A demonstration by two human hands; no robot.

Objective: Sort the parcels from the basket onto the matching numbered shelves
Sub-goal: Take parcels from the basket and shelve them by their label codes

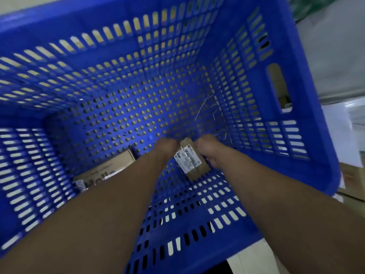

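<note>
I look straight down into a deep blue perforated basket [308, 147]. Both my arms reach to its bottom. A small brown cardboard parcel [194, 165] with a white printed label sits between my hands. My left hand [166, 146] grips its left side and my right hand [209, 153] grips its right side; the fingertips are hidden under the parcel. A second, larger brown parcel [107, 168] with dark lettering lies on the basket floor at lower left, partly covered by my left forearm.
Thin white paper shreds [209, 107] lie on the basket floor at the right. Outside the basket's right wall I see pale floor or surfaces [335, 66] and a brown carton edge [351, 178].
</note>
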